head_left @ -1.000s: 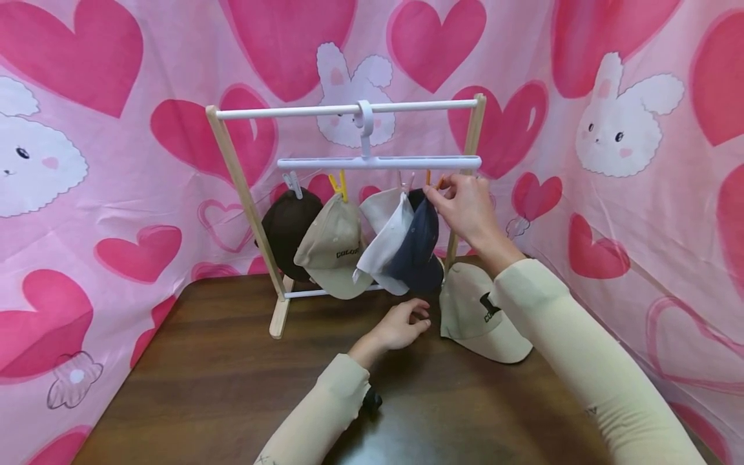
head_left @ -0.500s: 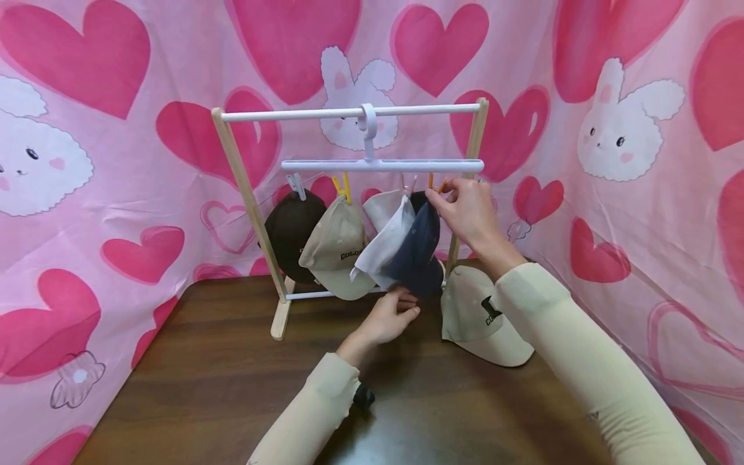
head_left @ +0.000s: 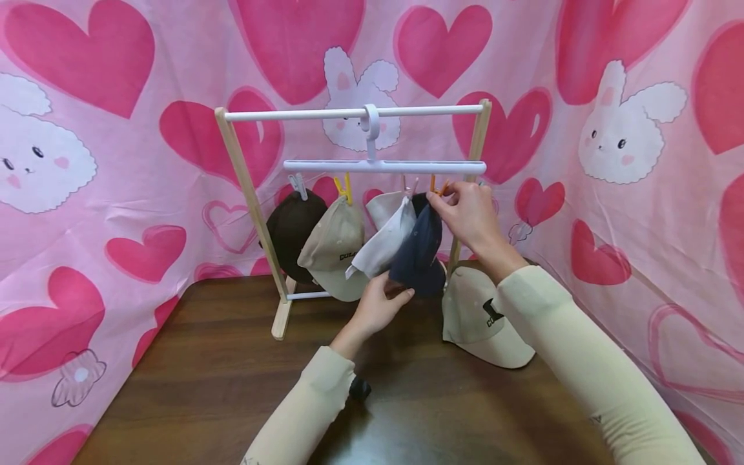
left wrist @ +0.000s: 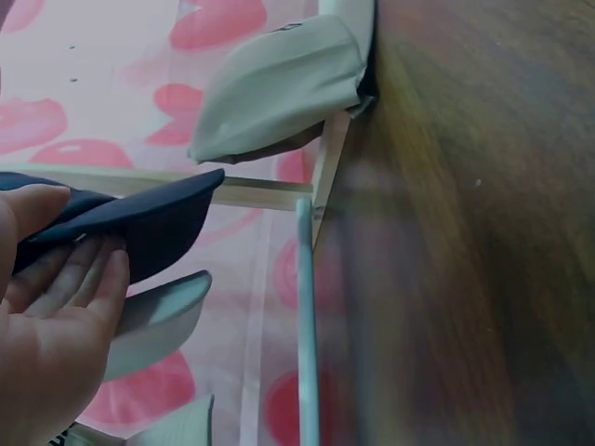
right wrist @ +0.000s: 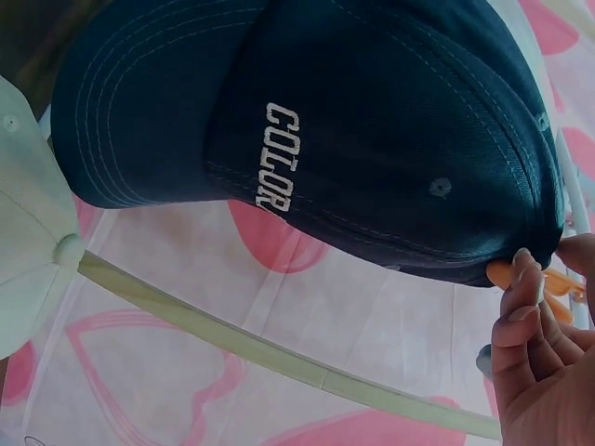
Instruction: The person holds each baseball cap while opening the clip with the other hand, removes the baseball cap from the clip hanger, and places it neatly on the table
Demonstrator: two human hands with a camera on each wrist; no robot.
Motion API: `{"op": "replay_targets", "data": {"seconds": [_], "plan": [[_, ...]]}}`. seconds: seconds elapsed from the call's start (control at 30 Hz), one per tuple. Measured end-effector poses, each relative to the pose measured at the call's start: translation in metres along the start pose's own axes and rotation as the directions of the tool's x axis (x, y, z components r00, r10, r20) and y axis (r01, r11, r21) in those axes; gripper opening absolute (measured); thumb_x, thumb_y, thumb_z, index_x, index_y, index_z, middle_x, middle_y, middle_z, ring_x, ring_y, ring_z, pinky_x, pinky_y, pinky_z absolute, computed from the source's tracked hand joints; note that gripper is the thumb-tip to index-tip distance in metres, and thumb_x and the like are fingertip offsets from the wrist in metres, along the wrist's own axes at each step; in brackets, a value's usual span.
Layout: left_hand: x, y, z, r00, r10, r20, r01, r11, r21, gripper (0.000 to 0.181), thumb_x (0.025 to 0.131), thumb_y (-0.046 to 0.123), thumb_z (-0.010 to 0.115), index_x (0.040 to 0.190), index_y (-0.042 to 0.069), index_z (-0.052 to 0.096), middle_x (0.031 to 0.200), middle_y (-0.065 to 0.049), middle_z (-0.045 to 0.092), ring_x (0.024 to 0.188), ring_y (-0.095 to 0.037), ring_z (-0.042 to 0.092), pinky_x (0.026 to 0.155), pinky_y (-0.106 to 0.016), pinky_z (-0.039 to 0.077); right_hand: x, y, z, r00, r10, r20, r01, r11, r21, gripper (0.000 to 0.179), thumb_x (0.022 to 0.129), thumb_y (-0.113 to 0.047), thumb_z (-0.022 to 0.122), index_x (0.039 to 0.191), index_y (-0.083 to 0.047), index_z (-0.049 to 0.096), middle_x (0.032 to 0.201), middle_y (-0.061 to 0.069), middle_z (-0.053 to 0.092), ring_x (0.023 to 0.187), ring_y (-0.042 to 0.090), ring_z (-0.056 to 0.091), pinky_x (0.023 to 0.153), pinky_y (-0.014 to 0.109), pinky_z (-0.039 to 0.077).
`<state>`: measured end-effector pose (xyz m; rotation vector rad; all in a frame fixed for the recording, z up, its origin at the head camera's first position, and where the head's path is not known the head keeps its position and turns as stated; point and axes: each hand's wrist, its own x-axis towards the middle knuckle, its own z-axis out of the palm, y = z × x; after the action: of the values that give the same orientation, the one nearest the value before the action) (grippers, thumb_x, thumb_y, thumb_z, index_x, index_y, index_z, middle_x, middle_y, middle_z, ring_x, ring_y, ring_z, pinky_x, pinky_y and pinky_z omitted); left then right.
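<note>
Right grip (head_left: 472,212) pinches the orange clip (right wrist: 500,273) under the white hanger's (head_left: 331,166) right end, left grip (head_left: 374,307) loosely around the navy cap's (head_left: 420,248) brim.

Caps: 1 brn. cap (head_left: 290,232), 2 beige caps (head_left: 334,236), 1 wht. cap (head_left: 386,242), 1 navy cap (head_left: 423,248); tot. 5. Clips (head_left: 347,192): qty. 4. Hanger (head_left: 372,166): qty. 1. Rack (head_left: 248,194): qty. 1. Table (head_left: 203,361): qty. 1. Hands (head_left: 378,305): qty. 2.

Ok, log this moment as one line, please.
right hand: pinches orange clip at top of navy cap; left hand: touches its brim; also hanging: white cap, beige cap, dark brown cap; beside rack: second beige cap
</note>
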<state>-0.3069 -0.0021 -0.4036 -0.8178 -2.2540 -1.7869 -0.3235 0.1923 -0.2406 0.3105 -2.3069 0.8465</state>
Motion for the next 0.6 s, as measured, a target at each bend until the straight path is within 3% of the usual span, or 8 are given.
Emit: {"op": "replay_targets", "data": {"seconds": [0.2, 0.37, 0.6], "plan": [[0.0018, 0.002, 0.0011, 1.0, 0.002, -0.021, -0.003, 0.999, -0.036, 0.033, 0.093, 0.007, 0.074, 0.123, -0.004, 0.067, 0.116, -0.021, 0.073, 0.11, -0.034, 0.07, 0.097, -0.049, 0.054, -0.001, 0.0, -0.0001, 1.0, 0.002, -0.002, -0.002, 1.0, 0.008, 0.039, 0.097, -0.039, 0.07, 0.107, -0.001, 0.075, 0.077, 0.013, 0.071, 0.058, 0.024, 0.058, 0.048, 0.033, 0.049], [0.003, 0.0012, 0.0023, 0.996, -0.054, -0.064, 0.05, 0.997, -0.056, 0.033, 0.094, 0.01, 0.074, 0.124, -0.002, 0.068, 0.116, -0.018, 0.073, 0.108, -0.029, 0.07, 0.093, -0.041, 0.057, -0.0011, -0.0006, 0.0002, 1.0, -0.007, -0.005, 0.007, 1.0, 0.001, 0.039, 0.097, -0.038, 0.07, 0.106, -0.001, 0.075, 0.078, 0.013, 0.072, 0.057, 0.024, 0.058, 0.047, 0.033, 0.048], [0.0039, 0.0007, 0.0003, 0.994, -0.088, -0.068, 0.073, 0.978, -0.195, 0.05, 0.092, 0.004, 0.074, 0.137, -0.006, 0.055, 0.133, -0.022, 0.063, 0.119, -0.034, 0.066, 0.095, -0.039, 0.057, -0.0009, -0.0003, -0.0003, 1.0, -0.004, -0.004, 0.004, 1.0, 0.006, 0.038, 0.097, -0.037, 0.07, 0.106, -0.001, 0.076, 0.076, 0.013, 0.072, 0.057, 0.024, 0.058, 0.046, 0.033, 0.047]]}}
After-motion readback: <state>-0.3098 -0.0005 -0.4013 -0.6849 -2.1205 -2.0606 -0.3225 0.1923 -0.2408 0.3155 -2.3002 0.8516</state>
